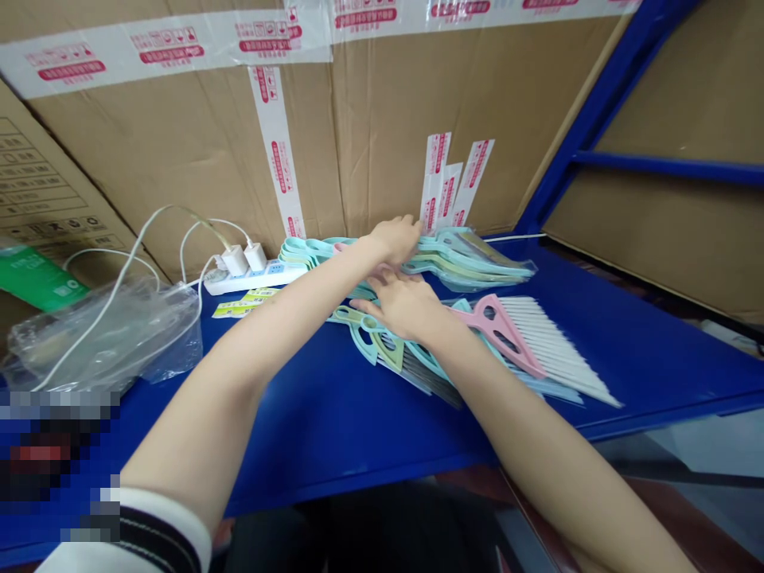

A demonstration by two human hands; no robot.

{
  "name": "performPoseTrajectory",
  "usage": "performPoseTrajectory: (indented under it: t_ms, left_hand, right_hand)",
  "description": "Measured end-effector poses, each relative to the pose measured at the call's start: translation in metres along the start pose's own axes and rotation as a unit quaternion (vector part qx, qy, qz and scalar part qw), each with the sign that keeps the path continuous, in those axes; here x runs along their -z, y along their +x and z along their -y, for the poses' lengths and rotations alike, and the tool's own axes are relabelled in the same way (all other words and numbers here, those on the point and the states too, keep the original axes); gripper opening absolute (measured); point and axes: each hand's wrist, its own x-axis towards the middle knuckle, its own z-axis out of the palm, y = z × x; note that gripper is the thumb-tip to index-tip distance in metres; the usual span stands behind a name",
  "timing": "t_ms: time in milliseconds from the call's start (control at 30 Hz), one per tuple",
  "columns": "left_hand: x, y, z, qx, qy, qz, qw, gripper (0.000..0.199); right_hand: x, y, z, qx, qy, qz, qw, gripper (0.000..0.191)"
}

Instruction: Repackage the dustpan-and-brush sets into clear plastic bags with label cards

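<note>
A stack of light blue and pale green dustpans [471, 259] lies along the cardboard at the back. My left hand [397, 240] is over its middle, fingers bent down round the dustpans; the fingertips are partly hidden. Just in front, my right hand [406, 304] rests palm down on the handle ends of the hand brushes, thumb spread away from the fingers. Beneath and right of it fan out several brushes: a pink brush [507, 338] with white bristles on top, and a pale green brush [389, 350] with grey bristles among blue ones.
A white power strip [256, 276] with chargers and cables stands left of the dustpans. Yellow labels [246, 304] lie before it. Clear plastic bags [113, 326] and a green packet [39, 277] are at the left. Taped cardboard [382, 119] walls the back of the blue table [334, 414].
</note>
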Motion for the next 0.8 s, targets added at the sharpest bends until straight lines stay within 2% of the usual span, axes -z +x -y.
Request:
performPoseTrajectory:
  t_ms: [133, 200, 333, 500, 700, 800]
  left_hand:
    - [0.007, -0.023, 0.000, 0.008, 0.024, -0.068, 0.997, 0.042]
    - [0.008, -0.033, 0.004, 0.015, 0.056, -0.083, 0.995, 0.037]
    - [0.006, -0.045, 0.022, 0.024, 0.110, -0.037, 0.993, 0.035]
    - [-0.004, -0.048, 0.042, -0.012, 0.122, 0.054, 0.991, 0.038]
    - [-0.010, -0.050, 0.049, -0.039, 0.158, 0.036, 0.986, 0.029]
    - [-0.007, -0.053, 0.055, -0.044, 0.172, 0.016, 0.984, 0.028]
  right_hand:
    - [0.005, -0.004, -0.001, -0.007, -0.003, 0.009, 1.000, 0.051]
    - [0.011, -0.008, -0.005, -0.017, -0.007, 0.016, 1.000, 0.046]
    - [0.029, -0.016, -0.020, -0.061, -0.021, 0.052, 0.997, 0.043]
    - [0.045, -0.025, -0.043, -0.120, -0.043, 0.102, 0.987, 0.036]
    - [0.052, -0.032, -0.053, -0.134, -0.012, 0.148, 0.980, 0.023]
    - [0.045, -0.031, -0.065, -0.125, 0.041, 0.136, 0.982, 0.025]
